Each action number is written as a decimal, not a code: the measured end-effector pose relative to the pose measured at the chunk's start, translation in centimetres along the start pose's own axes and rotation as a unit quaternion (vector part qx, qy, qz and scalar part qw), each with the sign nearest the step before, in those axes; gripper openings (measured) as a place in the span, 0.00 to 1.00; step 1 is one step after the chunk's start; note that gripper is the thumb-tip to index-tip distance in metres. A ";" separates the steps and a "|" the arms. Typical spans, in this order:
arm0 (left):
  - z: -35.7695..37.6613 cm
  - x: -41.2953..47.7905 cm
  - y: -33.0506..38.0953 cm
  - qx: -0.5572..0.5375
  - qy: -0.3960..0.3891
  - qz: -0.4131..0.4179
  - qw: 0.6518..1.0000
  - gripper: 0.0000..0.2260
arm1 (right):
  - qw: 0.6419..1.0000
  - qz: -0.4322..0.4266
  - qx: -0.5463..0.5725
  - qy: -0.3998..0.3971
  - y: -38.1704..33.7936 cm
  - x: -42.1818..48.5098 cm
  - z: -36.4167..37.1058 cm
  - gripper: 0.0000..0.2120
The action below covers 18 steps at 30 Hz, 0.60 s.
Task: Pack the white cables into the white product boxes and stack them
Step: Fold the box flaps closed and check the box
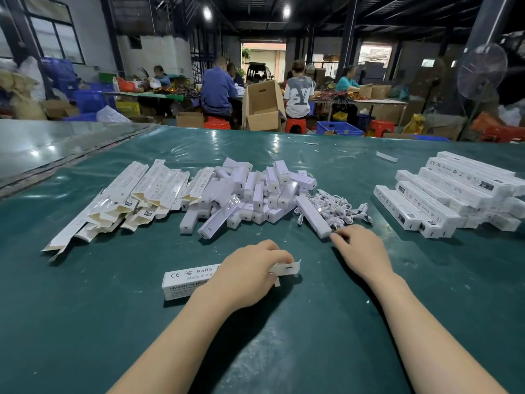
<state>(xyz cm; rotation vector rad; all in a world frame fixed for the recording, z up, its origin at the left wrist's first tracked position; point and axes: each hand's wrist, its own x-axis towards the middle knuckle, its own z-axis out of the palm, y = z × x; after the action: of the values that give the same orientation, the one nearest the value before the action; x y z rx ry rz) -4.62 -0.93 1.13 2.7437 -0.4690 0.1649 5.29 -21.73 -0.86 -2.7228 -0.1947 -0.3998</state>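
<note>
In the head view, a white product box (187,280) is being held flat on the green table cover (85,308), close to the person. Its long axis is running left to right and rising slightly to the right. Its open flap end is pointing right and its closed end left. The left hand (250,271) is being kept over the box's right part, with the fingers curled round it just short of the flap.

To the right of the box and a little beyond it, the right hand (360,248) is being rested on the cover with its fingers nearly straight. Nothing is being seen gripped in it. Its fingertips are lying just beside the near end of a white bar (312,217) and the edge of the heap of white cables (338,209). Whether a cable is being touched cannot be told.

Beyond the box, a pile of white bars (250,191) is lying. Beyond it to the left, empty flattened boxes (127,200) are being kept fanned out. Far to its right, closed boxes (454,194) are being kept stacked in stepped layers.

The box's upper face is showing grey print, including CE, FC and RoHS marks.
</note>
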 end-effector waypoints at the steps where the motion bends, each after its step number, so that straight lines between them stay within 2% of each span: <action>1: -0.2 0.0 -0.1 -0.018 0.010 -0.004 1.000 0.14 | 0.998 0.012 0.042 0.042 -0.1 -0.2 -0.3 0.14; 3: -0.5 -0.1 -0.2 -0.042 0.027 -0.015 0.999 0.13 | 0.992 -0.001 0.100 0.078 -0.3 -0.8 -0.7 0.12; 6: -0.5 -0.2 -0.3 -0.045 0.032 -0.025 0.998 0.13 | 0.981 -0.042 0.191 0.011 -1.4 -1.6 -0.5 0.09; 8: -0.5 -0.1 -0.4 -0.046 0.034 -0.028 0.998 0.13 | 0.968 -0.024 0.248 0.040 -1.6 -1.4 -0.4 0.09; 10: -0.4 -0.1 -0.5 -0.046 0.039 -0.023 0.998 0.13 | 0.966 0.007 0.240 0.098 -1.1 -0.9 -0.7 0.14; 11: -0.4 -0.1 -0.5 -0.044 0.039 -0.018 0.998 0.13 | 0.972 0.014 0.214 0.094 -0.7 -0.6 -0.7 0.15; 14: -0.2 -0.2 -0.3 -0.040 0.023 -0.011 0.999 0.14 | 0.988 0.004 0.154 0.005 -0.2 -0.7 -0.3 0.12; 18: -0.2 -0.2 -0.3 -0.051 0.017 -0.004 0.999 0.13 | 0.990 -0.016 0.141 -0.023 -0.7 -0.8 -0.4 0.06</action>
<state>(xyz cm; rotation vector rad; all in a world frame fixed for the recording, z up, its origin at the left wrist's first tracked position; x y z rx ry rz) -4.65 -0.52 1.14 2.6375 -0.4456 0.1810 4.28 -21.34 -0.53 -2.4536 -0.2839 -0.2945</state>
